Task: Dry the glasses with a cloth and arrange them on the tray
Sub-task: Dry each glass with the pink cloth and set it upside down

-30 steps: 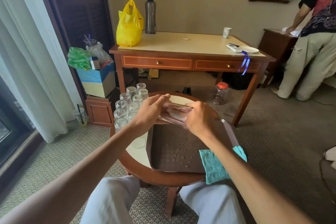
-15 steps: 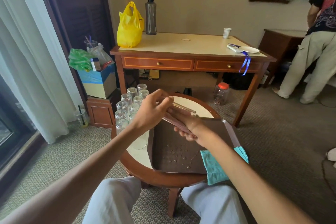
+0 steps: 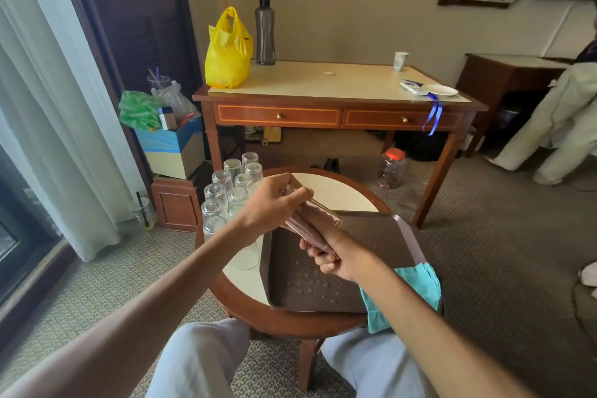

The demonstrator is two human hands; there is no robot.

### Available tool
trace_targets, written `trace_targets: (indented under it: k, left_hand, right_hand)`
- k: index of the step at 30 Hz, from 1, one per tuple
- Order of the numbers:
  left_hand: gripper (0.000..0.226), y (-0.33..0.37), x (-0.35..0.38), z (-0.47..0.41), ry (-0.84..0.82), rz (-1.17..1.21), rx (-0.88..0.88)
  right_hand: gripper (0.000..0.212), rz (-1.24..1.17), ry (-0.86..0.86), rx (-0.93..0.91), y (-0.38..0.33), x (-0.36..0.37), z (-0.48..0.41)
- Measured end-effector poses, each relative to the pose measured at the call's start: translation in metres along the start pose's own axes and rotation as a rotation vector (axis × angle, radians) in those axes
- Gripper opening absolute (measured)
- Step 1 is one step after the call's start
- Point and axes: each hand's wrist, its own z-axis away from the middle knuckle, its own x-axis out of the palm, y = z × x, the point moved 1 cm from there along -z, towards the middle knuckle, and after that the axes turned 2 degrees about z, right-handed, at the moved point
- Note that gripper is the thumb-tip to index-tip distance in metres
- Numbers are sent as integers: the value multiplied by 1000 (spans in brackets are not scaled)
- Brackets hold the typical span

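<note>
glass [image 3: 311, 212] is up off the table, tilted, dead centre of the frame, hanging over the upper left corner of the tray [image 3: 381, 236]. left hand [image 3: 269, 207] has the upper end, fingers and thumb curled round it. right hand [image 3: 336, 255] takes the lower end, fingers bent round the glass and showing pink through the wall; whether any are inside it, can't tell. tray is brown, water drops scattered across its lower middle. cloth [image 3: 420, 284] lies untouched at the tray's lower right corner, teal, drooping over the edge of the round table [image 3: 258, 317]. left of the tray a cluster of glasses [image 3: 229, 191] stands upside down, one more just beside the tray's left edge. behind, upper middle, a desk [image 3: 323, 81] with a yellow bag [image 3: 227, 52] and a dark bottle [image 3: 265, 32].
</note>
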Motion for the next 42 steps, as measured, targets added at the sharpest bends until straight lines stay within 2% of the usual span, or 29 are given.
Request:
trace_targets:
  k: [1, 3, 5, 7, 8, 9, 11, 13, 15, 16, 18, 20, 22, 23, 26, 28, 29, 31, 33, 35, 36, 38, 39, 40, 42]
  left_hand:
    - [22, -3, 1, -1, 5, -11, 25]
    - [21, -6, 1, -1, -11, 124, -2]
    - [22, -7, 2, -3, -37, 408, -92]
    - [16, -4, 2, -5, -53, 635, -233]
    - [15, -3, 2, -6, -63, 703, -323]
    - [18, -2, 3, -7, -78, 741, -405]
    - [23, -1, 3, -6, -111, 719, -487]
    - [20, 4, 3, -7, -99, 655, -454]
    - [18, 11, 2, -10, -37, 569, -331]
    - [19, 14, 0, -13, 1, 512, -248]
    - [22, 16, -3, -18, 100, 320, -58]
    - [23, 13, -4, -20, 195, 132, 109]
    - [24, 8, 0, -16, 246, 126, 181]
    - [26, 5, 0, -16, 264, 170, 183]
    - [26, -4, 0, -21, 181, 413, 63]
    - [23, -2, 2, -25, 54, 608, -104]
    - [23, 0, 4, -27, 27, 672, -191]
    - [22, 4, 6, -30, 51, 690, -302]
    - [22, 0, 6, -35, 80, 617, -288]
    - [24, -3, 3, -40, 128, 449, -177]
    - [25, -4, 1, -44, 160, 355, -103]
    - [28, -4, -2, -48, 220, 223, 27]
    - [28, -3, -3, -49, 235, 193, 80]
    - [26, -1, -3, -51, 237, 182, 116]
    - [22, -2, -4, -56, 221, 199, 127]
  right_hand:
    - [61, 1, -18, 23, -3, -1, 0]
    - [58, 145, 139, -30, -12, -9, -6]
    - [39, 486, 436, -298, -24, -15, -8]
    - [19, 938, 713, -728, -35, -20, -4]
    - [21, 1047, 790, -922, -42, -19, 4]
    - [26, 1121, 820, -1037, -48, -20, 10]
    - [31, 1206, 820, -1110, -57, -24, 13]
    - [24, 1211, 821, -1031, -58, -31, 0]
    - [17, 1059, 786, -780, -53, -31, -14]
    - [21, 856, 683, -598, -53, -30, -19]
    - [49, 344, 316, -204, -50, -25, -21]
    - [65, 97, -11, 29, -47, -24, -16]
    - [67, 85, -118, 53, -52, -23, -7]
    - [66, 157, -65, -3, -58, -23, -3]
    - [59, 380, 205, -256, -74, -22, 1]
    - [34, 574, 378, -497, -75, -25, -3]
    - [23, 758, 514, -636, -76, -29, -6]
    - [17, 1107, 760, -859, -77, -34, -8]
    - [19, 1210, 819, -941, -75, -36, -14]
    - [30, 1059, 736, -875, -70, -37, -29]
    - [40, 861, 635, -743, -70, -35, -33]
    - [64, 395, 306, -290, -68, -28, -36]
    - [71, 268, 141, -86, -68, -24, -35]
    - [74, 200, 29, 12, -70, -24, -34]
    - [73, 211, 13, 17, -77, -28, -34]
